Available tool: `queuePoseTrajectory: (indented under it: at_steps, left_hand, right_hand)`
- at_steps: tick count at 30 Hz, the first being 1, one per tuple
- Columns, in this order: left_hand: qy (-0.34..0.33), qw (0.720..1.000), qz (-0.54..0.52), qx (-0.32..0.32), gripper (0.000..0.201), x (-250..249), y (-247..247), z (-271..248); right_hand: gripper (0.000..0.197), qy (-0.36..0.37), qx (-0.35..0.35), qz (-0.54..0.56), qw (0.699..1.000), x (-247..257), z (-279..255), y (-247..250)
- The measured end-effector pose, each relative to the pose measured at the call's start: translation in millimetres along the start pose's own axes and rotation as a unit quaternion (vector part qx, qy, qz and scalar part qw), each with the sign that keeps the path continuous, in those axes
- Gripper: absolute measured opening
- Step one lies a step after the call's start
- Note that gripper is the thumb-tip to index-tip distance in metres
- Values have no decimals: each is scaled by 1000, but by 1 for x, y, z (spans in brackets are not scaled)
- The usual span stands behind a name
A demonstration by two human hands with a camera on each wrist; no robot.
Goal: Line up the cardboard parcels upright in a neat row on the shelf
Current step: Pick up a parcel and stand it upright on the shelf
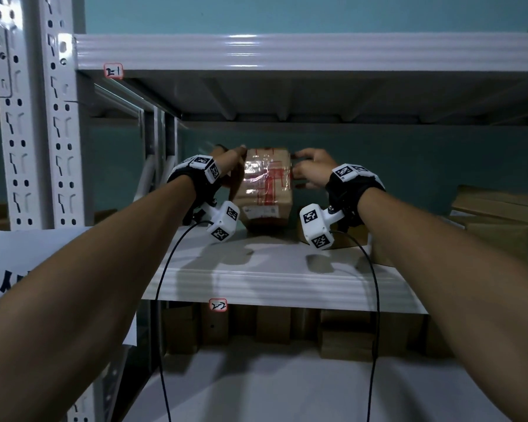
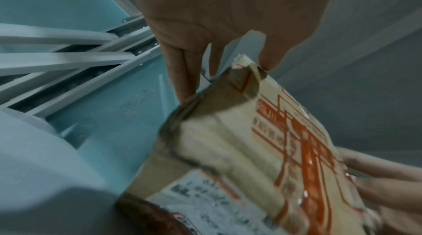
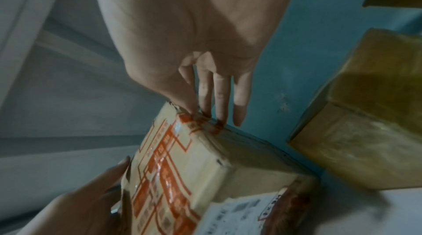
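Observation:
A cardboard parcel [image 1: 267, 190] wrapped in clear tape with red print stands on end on the white middle shelf [image 1: 272, 269], close to upright. My left hand [image 1: 235, 156] pinches its top left corner. In the left wrist view the left hand [image 2: 228, 81] has its thumb on the corner and straight fingers on the side of the parcel [image 2: 251, 148]. My right hand [image 1: 302, 170] touches the top right edge. The right wrist view shows the right hand [image 3: 217, 112] with straight fingertips on that edge of the parcel [image 3: 182, 166]. A white label sits low on the parcel's front.
More brown parcels [image 1: 497, 220] lie stacked at the shelf's right end, and one brown parcel [image 3: 365, 130] is close to my right hand. The upper shelf [image 1: 287, 50] hangs just overhead. A perforated upright post [image 1: 58, 132] stands at the left. Several parcels [image 1: 272, 324] stand on the shelf below.

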State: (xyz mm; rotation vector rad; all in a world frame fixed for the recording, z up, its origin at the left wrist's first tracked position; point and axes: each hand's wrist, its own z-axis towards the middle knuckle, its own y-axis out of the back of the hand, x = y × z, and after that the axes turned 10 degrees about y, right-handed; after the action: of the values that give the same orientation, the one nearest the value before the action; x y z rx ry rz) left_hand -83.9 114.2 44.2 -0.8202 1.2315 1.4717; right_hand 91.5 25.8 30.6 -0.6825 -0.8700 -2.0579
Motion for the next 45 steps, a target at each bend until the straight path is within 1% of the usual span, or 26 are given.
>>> queuePoseTrajectory:
  at_steps: [1,4,7,8,12,14,16,18,19,21,23,24,26,27,28,29,31,32,33,35,37,38,39,41,45]
  left_hand:
    - [-1,1000,-8,-5,47,-2,0,0]
    - [-11,1000,-25,-12,60,-7,-1,3]
    - [-14,1000,-23,-12,76,-10,-3,8]
    - [-17,999,-26,-12,77,-12,-3,7]
    - [-21,999,-28,-29,60,-22,-3,4]
    - [-21,999,-30,-27,46,-26,-4,2]
    - [-20,999,-34,-27,43,-28,-5,2]
    - [-34,998,-59,-11,42,-31,-4,4]
    - [-40,997,-70,-4,48,-30,-5,8]
    - [-48,996,-75,-10,65,-30,-5,14]
    - [-61,996,-66,-13,74,-31,-6,17]
    - [-64,996,-63,-12,83,-32,-7,18]
    - [-69,996,-56,-3,97,-30,-8,33]
    - [-74,996,-51,0,98,-30,-8,38]
    - [-71,996,-45,-1,94,-30,-7,42]
    - [-69,997,-44,-3,88,-32,-6,31]
    - [-71,997,-37,-2,69,-34,-4,18]
    - [-74,997,-28,9,59,-34,-4,12]
    - [-74,997,-18,19,50,-35,-4,8]
    - [-73,997,-8,35,38,-35,-5,6]
    - [-69,997,5,41,33,-32,-7,10]
    - [-67,997,13,41,34,-30,-8,14]
    - [-65,997,23,42,36,-28,-9,17]
    - [-72,996,42,35,38,-22,-11,24]
    - [-96,992,77,4,50,-13,-12,35]
  right_hand:
    - [39,-4,-4,8,1000,1,1,1]
    - [41,-9,-5,22,1000,6,-1,3]
    - [37,-16,-6,48,999,11,-1,5]
    - [34,-19,-13,54,998,12,-1,7]
    - [29,-22,-39,71,996,15,2,9]
    - [22,-14,-49,86,995,15,4,9]
    - [14,-10,-55,96,994,17,5,9]
    - [15,-7,-64,106,992,19,5,10]
    - [17,-7,-69,115,991,19,7,11]
    - [21,-3,-80,138,987,19,10,12]
    - [20,-1,-94,163,982,22,11,13]
    - [21,-2,-95,170,981,24,11,13]
    - [33,-6,-89,159,983,28,12,14]
    - [39,-6,-83,153,985,32,12,13]
    - [41,-1,-81,157,984,34,11,13]
    - [41,-3,-83,173,981,36,11,12]
    - [33,-8,-81,204,976,37,11,11]
    - [29,-7,-74,200,977,36,13,11]
    - [32,-8,-64,183,981,35,15,10]
    - [58,-12,-54,141,988,31,19,9]
    - [83,-14,-43,93,995,25,22,6]
    - [89,-14,-37,68,997,22,24,5]
    - [90,-13,-34,41,999,20,26,4]
    - [80,-4,-28,4,1000,17,31,1]
    - [46,21,-21,-51,998,11,43,-5]
